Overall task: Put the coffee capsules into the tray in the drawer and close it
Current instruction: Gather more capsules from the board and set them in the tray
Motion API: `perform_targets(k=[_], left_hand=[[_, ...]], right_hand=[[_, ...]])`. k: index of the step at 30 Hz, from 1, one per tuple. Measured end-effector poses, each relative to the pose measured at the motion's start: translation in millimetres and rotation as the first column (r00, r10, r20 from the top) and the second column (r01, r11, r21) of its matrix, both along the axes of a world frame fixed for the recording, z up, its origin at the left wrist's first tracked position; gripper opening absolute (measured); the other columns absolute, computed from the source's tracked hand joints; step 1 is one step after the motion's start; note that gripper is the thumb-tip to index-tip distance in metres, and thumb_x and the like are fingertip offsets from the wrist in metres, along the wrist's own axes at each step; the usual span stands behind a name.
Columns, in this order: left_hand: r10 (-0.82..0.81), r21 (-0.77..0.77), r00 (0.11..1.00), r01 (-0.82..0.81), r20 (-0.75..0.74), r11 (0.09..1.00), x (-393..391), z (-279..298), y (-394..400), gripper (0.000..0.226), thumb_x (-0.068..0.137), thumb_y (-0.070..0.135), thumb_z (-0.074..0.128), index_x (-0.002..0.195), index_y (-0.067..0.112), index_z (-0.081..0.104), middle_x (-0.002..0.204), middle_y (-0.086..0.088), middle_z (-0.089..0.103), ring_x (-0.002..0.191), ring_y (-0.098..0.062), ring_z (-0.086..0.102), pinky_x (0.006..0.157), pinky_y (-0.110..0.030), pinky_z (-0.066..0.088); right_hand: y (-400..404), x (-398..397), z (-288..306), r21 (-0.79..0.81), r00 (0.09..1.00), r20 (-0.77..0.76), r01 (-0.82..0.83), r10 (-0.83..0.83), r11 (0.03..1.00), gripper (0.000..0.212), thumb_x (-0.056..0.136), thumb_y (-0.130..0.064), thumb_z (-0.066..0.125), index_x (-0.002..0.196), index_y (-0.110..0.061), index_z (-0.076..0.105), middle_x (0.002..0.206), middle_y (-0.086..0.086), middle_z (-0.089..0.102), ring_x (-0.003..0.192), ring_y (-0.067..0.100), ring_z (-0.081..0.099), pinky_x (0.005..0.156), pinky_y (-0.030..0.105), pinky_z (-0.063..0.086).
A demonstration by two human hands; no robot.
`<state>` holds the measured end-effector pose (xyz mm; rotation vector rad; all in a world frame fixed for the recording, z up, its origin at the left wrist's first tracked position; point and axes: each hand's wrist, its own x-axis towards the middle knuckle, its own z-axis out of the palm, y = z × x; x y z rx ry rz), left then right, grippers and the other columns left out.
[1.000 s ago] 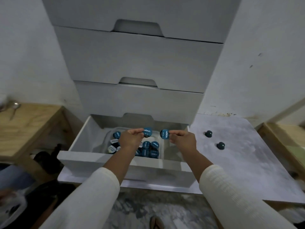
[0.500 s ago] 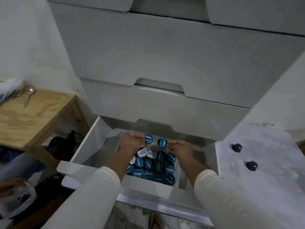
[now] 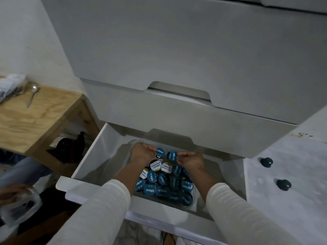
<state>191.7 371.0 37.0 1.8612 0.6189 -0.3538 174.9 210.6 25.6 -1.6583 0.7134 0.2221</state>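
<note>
Two round blue foil-topped coffee capsules, one pinched in the left hand, one in the right hand, are hovering over the clear tray's far edge in the white drawer, needing release next.

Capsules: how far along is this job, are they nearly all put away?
Mostly. Many capsules already lie in the tray in the open drawer. The left hand and right hand each pinch one capsule over it. Two dark capsules sit on the white surface, and the drawer needs closing.
</note>
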Motion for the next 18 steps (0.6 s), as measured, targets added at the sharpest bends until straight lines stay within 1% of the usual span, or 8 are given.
perform_targets(k=[3, 6, 9, 11, 13, 14, 16, 18], left_hand=[[-0.036, 0.097, 0.999, 0.035, 0.015, 0.995, -0.7, 1.0, -2.2, 0.028, 0.077, -0.005, 0.069, 0.061, 0.017, 0.063, 0.079, -0.001, 0.067, 0.073, -0.008, 0.061, 0.085, -0.023, 0.053], [-0.051, 0.174, 0.998, 0.044, 0.039, 0.984, -0.5, 2.0, -3.6, 0.031, 0.077, -0.001, 0.07, 0.056, 0.02, 0.061, 0.071, 0.005, 0.063, 0.065, 0.0, 0.055, 0.082, -0.017, 0.049], [-0.078, 0.248, 0.995, 0.059, 0.064, 0.967, -0.3, 4.4, -5.0, 0.025, 0.08, -0.001, 0.067, 0.06, 0.015, 0.066, 0.066, 0.009, 0.061, 0.063, 0.002, 0.054, 0.079, -0.014, 0.046], [-0.096, 0.301, 0.992, 0.068, 0.08, 0.951, -1.3, 6.8, -5.3, 0.029, 0.08, -0.002, 0.065, 0.057, 0.016, 0.065, 0.063, 0.01, 0.059, 0.065, -0.003, 0.058, 0.08, -0.017, 0.05], [-0.145, 0.356, 0.985, 0.103, 0.091, 0.929, -2.5, 8.8, -4.4, 0.033, 0.079, -0.003, 0.063, 0.053, 0.018, 0.061, 0.067, 0.004, 0.064, 0.075, -0.014, 0.066, 0.084, -0.027, 0.055], [-0.181, 0.384, 0.979, 0.131, 0.097, 0.914, -3.6, 10.4, -4.0, 0.031, 0.079, -0.002, 0.062, 0.056, 0.017, 0.061, 0.071, -0.001, 0.066, 0.079, -0.017, 0.066, 0.082, -0.03, 0.055], [-0.26, 0.447, 0.96, 0.19, 0.102, 0.874, -6.7, 14.1, -3.3, 0.025, 0.081, 0.002, 0.058, 0.063, 0.019, 0.06, 0.078, -0.006, 0.065, 0.083, -0.024, 0.064, 0.076, -0.03, 0.051], [-0.322, 0.522, 0.94, 0.219, 0.114, 0.824, -10.4, 17.3, -3.6, 0.021, 0.084, 0.006, 0.054, 0.068, 0.017, 0.06, 0.084, -0.008, 0.068, 0.086, -0.025, 0.065, 0.074, -0.029, 0.051]], right_hand=[[1.2, 1.7, -0.2, -0.034, 0.999, -0.007, -0.035, 0.035, 0.999, 0.03, 0.075, 0.005, 0.069, 0.059, -0.02, 0.065, 0.082, 0.012, 0.069, 0.066, 0.018, 0.063, 0.073, 0.025, 0.056], [2.1, 2.7, 1.6, -0.055, 0.998, -0.013, -0.058, 0.058, 0.997, 0.028, 0.075, 0.003, 0.069, 0.061, -0.021, 0.067, 0.085, 0.011, 0.071, 0.074, 0.021, 0.066, 0.083, 0.031, 0.056], [1.3, 3.5, 4.1, -0.106, 0.995, -0.024, -0.103, 0.101, 0.989, 0.026, 0.075, 0.001, 0.069, 0.064, -0.022, 0.069, 0.089, 0.012, 0.073, 0.079, 0.022, 0.067, 0.086, 0.032, 0.055], [0.2, 2.3, 6.7, -0.129, 0.988, -0.032, -0.153, 0.15, 0.98, 0.015, 0.076, -0.001, 0.069, 0.075, -0.016, 0.072, 0.091, 0.011, 0.073, 0.079, 0.02, 0.067, 0.088, 0.031, 0.054], [-1.8, -0.2, 8.6, -0.163, 0.979, -0.023, -0.202, 0.201, 0.966, 0.013, 0.078, -0.004, 0.069, 0.085, -0.014, 0.073, 0.095, 0.009, 0.073, 0.084, 0.019, 0.067, 0.091, 0.03, 0.053], [-2.9, -2.0, 10.0, -0.189, 0.974, -0.008, -0.226, 0.228, 0.956, 0.013, 0.079, -0.006, 0.068, 0.088, -0.014, 0.073, 0.098, 0.008, 0.073, 0.086, 0.017, 0.067, 0.092, 0.027, 0.051], [-4.6, -6.1, 13.7, -0.323, 0.938, 0.029, -0.319, 0.346, 0.891, 0.015, 0.082, -0.011, 0.065, 0.096, -0.012, 0.072, 0.103, 0.005, 0.072, 0.088, 0.012, 0.063, 0.086, 0.015, 0.045], [-5.1, -11.7, 18.5, -0.475, 0.885, 0.053, -0.385, 0.462, 0.791, 0.019, 0.085, -0.014, 0.061, 0.101, -0.011, 0.071, 0.105, 0.006, 0.072, 0.091, 0.015, 0.064, 0.083, 0.013, 0.042]])
